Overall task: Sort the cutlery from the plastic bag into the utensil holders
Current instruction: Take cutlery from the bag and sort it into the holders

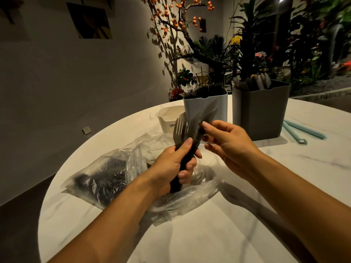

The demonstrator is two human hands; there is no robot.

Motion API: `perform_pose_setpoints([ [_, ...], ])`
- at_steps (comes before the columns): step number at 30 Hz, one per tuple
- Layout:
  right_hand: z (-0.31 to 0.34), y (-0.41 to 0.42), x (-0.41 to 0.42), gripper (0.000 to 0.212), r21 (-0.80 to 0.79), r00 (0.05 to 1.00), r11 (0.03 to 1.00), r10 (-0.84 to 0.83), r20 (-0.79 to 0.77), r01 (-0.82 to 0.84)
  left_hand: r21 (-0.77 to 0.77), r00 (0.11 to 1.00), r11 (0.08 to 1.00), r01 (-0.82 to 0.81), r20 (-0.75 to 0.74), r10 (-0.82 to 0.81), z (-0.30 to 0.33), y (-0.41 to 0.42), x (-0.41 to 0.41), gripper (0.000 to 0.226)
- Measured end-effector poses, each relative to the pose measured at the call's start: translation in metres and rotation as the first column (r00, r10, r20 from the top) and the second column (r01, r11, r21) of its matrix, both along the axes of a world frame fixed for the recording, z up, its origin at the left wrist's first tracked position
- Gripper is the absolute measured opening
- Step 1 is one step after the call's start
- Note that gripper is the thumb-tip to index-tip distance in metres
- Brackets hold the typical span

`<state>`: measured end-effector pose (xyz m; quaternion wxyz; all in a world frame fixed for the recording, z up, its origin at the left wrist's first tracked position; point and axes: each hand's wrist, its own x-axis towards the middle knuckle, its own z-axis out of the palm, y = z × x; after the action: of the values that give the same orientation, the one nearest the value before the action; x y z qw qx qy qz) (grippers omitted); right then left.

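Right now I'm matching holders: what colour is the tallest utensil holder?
Dark grey, seen best in the head view.

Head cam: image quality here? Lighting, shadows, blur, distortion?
Head view: dim room, warm light from upper right; arms cast hard shadows on the table; soft glare on the plastic bag. Wide-angle bends the table edge. Cutlery bundle in the left hand and right hand is slightly smeared; background plants soft.

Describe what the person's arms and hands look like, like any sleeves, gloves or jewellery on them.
Both forearms are bare as far as the view shows: no sleeves reach into the picture. The left hand and the right hand wear no gloves, and no rings, watch or bracelets show on the fingers or wrists. The fingernails are short and look unpainted. No markings show in the dim light.
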<state>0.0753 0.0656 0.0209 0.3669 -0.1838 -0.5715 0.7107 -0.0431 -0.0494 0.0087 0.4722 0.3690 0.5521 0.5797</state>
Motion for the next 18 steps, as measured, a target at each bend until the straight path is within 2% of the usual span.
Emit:
perform_pose_setpoints([
  [3, 0.000, 0.002, 0.001, 0.008, -0.008, 1.000, 1.000, -0.018, -0.001, 0.018, 0.013, 0.995, 0.996, -0.083, -0.055, 0.083, 0.001, 0.000, 0.002, 0.041],
  [6, 0.000, 0.004, 0.002, 0.007, -0.011, 0.999, 0.999, -0.046, -0.004, 0.046, 0.047, 0.978, 0.979, -0.200, -0.048, 0.202, -0.001, 0.002, 0.002, 0.038],
  [9, -0.001, 0.003, 0.001, 0.010, 0.059, 0.999, 0.998, -0.033, 0.027, 0.031, 0.062, 0.964, 0.963, -0.261, -0.034, 0.263, -0.001, 0.003, 0.001, 0.035],
  [11, -0.003, 0.000, -0.002, 0.013, 0.168, 0.996, 0.985, -0.035, 0.078, 0.022, 0.072, 0.965, 0.964, -0.255, -0.037, 0.258, 0.000, 0.001, 0.001, 0.034],
  [14, -0.007, -0.005, -0.005, 0.014, 0.356, 0.985, 0.934, -0.096, 0.144, 0.039, 0.077, 0.966, 0.973, -0.216, -0.126, 0.225, 0.002, -0.002, 0.002, 0.033],
  [18, -0.005, -0.007, -0.004, 0.009, 0.446, 0.980, 0.893, -0.134, 0.146, 0.055, 0.068, 0.960, 0.984, -0.164, -0.219, 0.176, 0.002, -0.001, 0.002, 0.041],
])
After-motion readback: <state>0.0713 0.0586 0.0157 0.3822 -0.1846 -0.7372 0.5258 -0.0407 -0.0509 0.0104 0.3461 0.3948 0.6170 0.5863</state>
